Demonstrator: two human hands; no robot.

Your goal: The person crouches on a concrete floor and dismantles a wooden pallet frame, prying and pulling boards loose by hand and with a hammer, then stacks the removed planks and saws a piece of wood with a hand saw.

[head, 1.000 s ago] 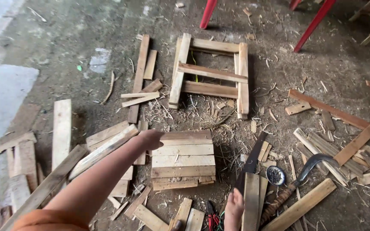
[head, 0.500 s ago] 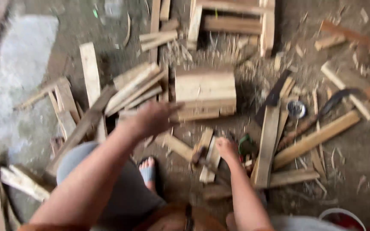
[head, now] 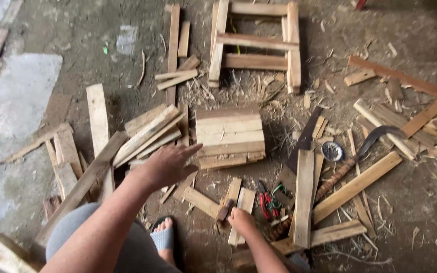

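head view, left hand (head: 165, 164): open, fingers spread, reaching over the near-left corner of the stacked planks (head: 229, 136), holding nothing.
head view, right hand (head: 241, 220): closed around a small wood piece (head: 227, 208), near centre.

plank stack (head: 229, 136) centre | wooden frame (head: 255, 43) behind it | sickle (head: 360, 151) right | pliers (head: 266, 199) before
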